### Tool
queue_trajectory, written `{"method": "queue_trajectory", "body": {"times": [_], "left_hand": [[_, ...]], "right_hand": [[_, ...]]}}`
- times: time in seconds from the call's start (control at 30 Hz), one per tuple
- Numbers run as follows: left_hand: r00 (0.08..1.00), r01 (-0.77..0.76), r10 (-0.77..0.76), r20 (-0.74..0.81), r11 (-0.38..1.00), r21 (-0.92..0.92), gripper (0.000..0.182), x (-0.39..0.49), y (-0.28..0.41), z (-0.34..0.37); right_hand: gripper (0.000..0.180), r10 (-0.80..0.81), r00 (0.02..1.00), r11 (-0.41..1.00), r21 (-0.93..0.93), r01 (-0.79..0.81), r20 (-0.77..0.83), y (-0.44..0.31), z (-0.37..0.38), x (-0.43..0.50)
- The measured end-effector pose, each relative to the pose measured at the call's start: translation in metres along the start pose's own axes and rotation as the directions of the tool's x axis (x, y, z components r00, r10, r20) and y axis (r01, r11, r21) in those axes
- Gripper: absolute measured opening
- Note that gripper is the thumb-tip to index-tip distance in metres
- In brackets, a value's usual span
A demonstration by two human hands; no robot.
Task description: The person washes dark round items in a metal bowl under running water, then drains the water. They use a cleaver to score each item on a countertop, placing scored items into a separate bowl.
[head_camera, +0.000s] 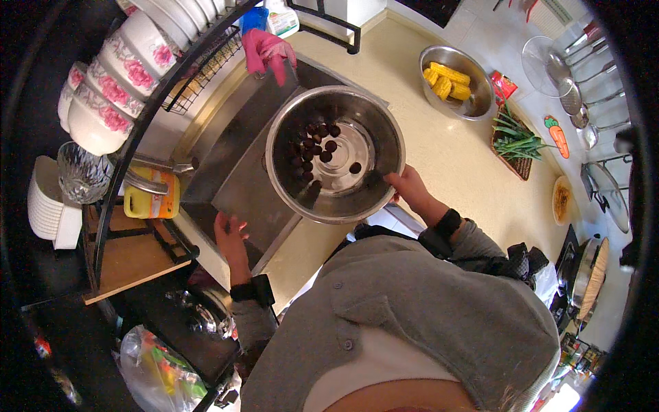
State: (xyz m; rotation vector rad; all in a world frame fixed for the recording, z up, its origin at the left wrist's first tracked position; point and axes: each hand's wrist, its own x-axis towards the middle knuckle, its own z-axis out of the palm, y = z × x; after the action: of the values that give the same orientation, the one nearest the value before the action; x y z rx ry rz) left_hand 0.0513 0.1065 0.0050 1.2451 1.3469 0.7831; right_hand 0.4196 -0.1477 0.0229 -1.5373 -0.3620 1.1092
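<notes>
A large stainless steel pot (335,154) is over the right part of the sink (252,190), and several small dark round fruits (326,156) lie inside it, mostly to the left. My right hand (412,188) grips the pot at its right rim, thumb on the edge. My left hand (231,239) is near the sink's lower left corner, apart from the pot, with fingers spread and nothing in it. Whether anything besides my right hand supports the pot's underside is hidden.
A metal bowl of corn pieces (455,110), green onions in a basket (525,167) and a small dish (562,201) stand on the counter. A black dish rack (110,219) with floral bowls (103,126) rises at left. Pink gloves (265,49) hang at the sink's far edge.
</notes>
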Motion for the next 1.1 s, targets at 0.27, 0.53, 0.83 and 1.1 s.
{"method": "queue_trajectory", "body": {"times": [0.27,0.53,0.83,1.1], "left_hand": [[0.734,-0.672,0.528,0.428,0.655,0.345,0.014,-0.031,0.134,0.037],[0.217,-0.9,0.589,0.779,0.43,-0.074,0.072,-0.114,0.289,0.067],[0.134,-0.809,0.487,0.863,0.556,-0.188,0.072,-0.123,0.299,0.086],[0.169,-0.785,0.52,0.837,0.585,-0.205,0.059,-0.127,0.28,0.079]], "right_hand": [[0.024,-0.036,0.999,0.999,0.027,0.037,-0.04,0.007,-0.017,-0.01],[0.019,0.027,0.99,0.999,-0.037,-0.032,-0.136,0.006,-0.024,-0.025],[0.024,0.054,0.987,0.997,-0.052,-0.062,-0.15,0.003,-0.027,-0.028],[0.025,0.0,0.982,0.993,-0.116,-0.023,-0.189,0.008,-0.03,-0.029]]}}
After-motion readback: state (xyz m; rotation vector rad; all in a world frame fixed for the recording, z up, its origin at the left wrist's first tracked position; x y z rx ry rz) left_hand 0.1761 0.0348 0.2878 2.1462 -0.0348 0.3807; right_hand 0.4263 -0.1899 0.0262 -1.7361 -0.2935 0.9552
